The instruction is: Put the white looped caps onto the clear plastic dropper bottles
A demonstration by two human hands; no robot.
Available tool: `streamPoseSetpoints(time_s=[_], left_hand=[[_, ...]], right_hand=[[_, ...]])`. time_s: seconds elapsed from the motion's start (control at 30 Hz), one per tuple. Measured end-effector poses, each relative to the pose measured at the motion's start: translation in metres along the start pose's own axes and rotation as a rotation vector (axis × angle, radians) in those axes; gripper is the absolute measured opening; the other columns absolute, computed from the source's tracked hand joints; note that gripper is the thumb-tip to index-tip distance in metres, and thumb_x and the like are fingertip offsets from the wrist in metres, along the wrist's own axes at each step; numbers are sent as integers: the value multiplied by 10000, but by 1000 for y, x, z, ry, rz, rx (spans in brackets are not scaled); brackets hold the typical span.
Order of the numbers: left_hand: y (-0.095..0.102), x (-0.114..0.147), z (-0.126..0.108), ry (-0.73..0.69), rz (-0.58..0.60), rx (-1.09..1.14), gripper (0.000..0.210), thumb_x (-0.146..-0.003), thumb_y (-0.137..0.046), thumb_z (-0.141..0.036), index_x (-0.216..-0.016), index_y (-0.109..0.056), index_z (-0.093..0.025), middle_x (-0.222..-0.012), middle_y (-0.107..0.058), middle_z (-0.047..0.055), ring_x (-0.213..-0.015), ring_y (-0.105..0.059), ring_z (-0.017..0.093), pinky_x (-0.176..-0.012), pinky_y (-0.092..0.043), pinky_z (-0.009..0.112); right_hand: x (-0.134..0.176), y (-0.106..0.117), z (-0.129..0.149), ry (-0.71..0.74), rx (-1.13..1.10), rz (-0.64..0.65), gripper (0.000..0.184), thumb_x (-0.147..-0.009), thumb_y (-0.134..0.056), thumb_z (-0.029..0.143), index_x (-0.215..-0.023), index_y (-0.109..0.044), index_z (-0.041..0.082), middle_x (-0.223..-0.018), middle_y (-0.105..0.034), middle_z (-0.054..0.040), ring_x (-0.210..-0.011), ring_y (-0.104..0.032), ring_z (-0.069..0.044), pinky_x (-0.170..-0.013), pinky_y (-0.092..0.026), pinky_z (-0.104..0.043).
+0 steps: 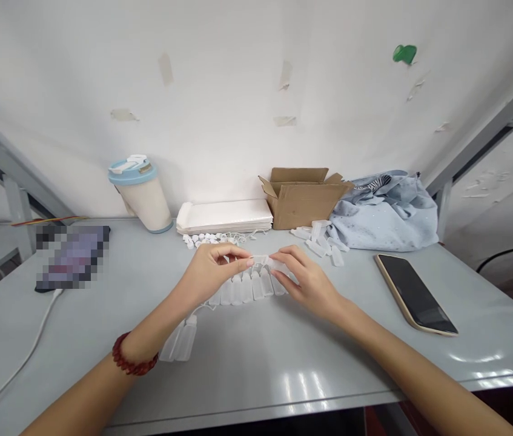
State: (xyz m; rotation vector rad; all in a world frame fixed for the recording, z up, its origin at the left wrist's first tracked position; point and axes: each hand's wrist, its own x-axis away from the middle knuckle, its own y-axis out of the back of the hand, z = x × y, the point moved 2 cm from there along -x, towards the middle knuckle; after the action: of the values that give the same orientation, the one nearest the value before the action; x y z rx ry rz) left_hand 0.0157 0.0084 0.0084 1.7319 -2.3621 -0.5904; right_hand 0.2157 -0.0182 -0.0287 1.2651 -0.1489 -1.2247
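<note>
My left hand and my right hand meet above the table, fingertips pinched. Between them lies a small translucent plastic bottle, held sideways. The right fingers grip its body, and the left thumb and index finger pinch its other end; whether a cap is there is too small to tell. Just below stands a row of similar translucent bottles, partly hidden by the hands. Two more capped bottles lie beside my left wrist. Behind the left hand is a pile of small white caps.
Loose bottles lie before an open cardboard box. White envelopes are stacked by the wall, near a tumbler. A blue cloth bag and a phone sit right; a blurred device with a cable lies left.
</note>
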Motion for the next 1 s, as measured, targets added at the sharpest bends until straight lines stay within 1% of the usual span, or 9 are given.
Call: streamPoseSetpoints(time_s=[0.2,0.37,0.47,0.57,0.7,0.87,1.0], left_hand=[[-4,4,-3,-37,-2,-87,182,-762,-650,-371,-753,-712,-200,-722,-679,10,-657,-568,159,-572,-423,265],[-5,5,-4,-47,1,-129,170,-765,-635,-359,-742,-709,-208,-701,-665,-4,-647,-553,148,-575,-399,260],[-5,5,-6,-22,-7,-136,164,-757,-638,-352,-738,-703,-203,-675,-653,-8,-621,-529,141,-565,-387,257],[-4,6,-6,10,-22,-136,149,-753,-643,-339,-740,-700,-202,-683,-653,-7,-637,-523,142,-579,-388,257],[-2,5,-6,8,-41,-121,129,-759,-645,-323,-731,-694,-207,-693,-656,-13,-647,-529,137,-594,-387,255],[-2,5,-6,5,-34,-108,121,-760,-651,-317,-730,-694,-209,-683,-648,-19,-640,-521,131,-590,-377,250],[-4,5,-6,16,-11,-115,138,-760,-649,-332,-737,-693,-203,-671,-634,-17,-631,-499,130,-586,-368,252]], right_hand=[[1,0,4,45,-28,-33,218,-929,-438,219,-1138,-493,186,-1031,-551,-128,-894,-587,-217,-740,-526,-350],[2,-1,7,58,-3,-47,213,-925,-448,212,-1134,-478,184,-1028,-564,-126,-893,-594,-217,-735,-534,-351],[3,-1,7,79,4,-70,218,-925,-451,213,-1141,-468,187,-1022,-571,-123,-885,-602,-217,-723,-539,-353],[3,-2,7,108,17,-103,219,-919,-467,199,-1136,-469,174,-1011,-575,-125,-879,-602,-219,-715,-542,-358],[3,-2,6,118,21,-125,222,-916,-478,189,-1137,-465,172,-1007,-569,-128,-885,-592,-218,-715,-539,-354],[0,0,4,131,26,-160,227,-912,-485,172,-1138,-463,164,-1000,-561,-130,-893,-578,-216,-716,-533,-343],[0,-1,4,140,16,-161,226,-912,-486,171,-1137,-463,162,-995,-561,-127,-885,-577,-212,-713,-533,-340]])
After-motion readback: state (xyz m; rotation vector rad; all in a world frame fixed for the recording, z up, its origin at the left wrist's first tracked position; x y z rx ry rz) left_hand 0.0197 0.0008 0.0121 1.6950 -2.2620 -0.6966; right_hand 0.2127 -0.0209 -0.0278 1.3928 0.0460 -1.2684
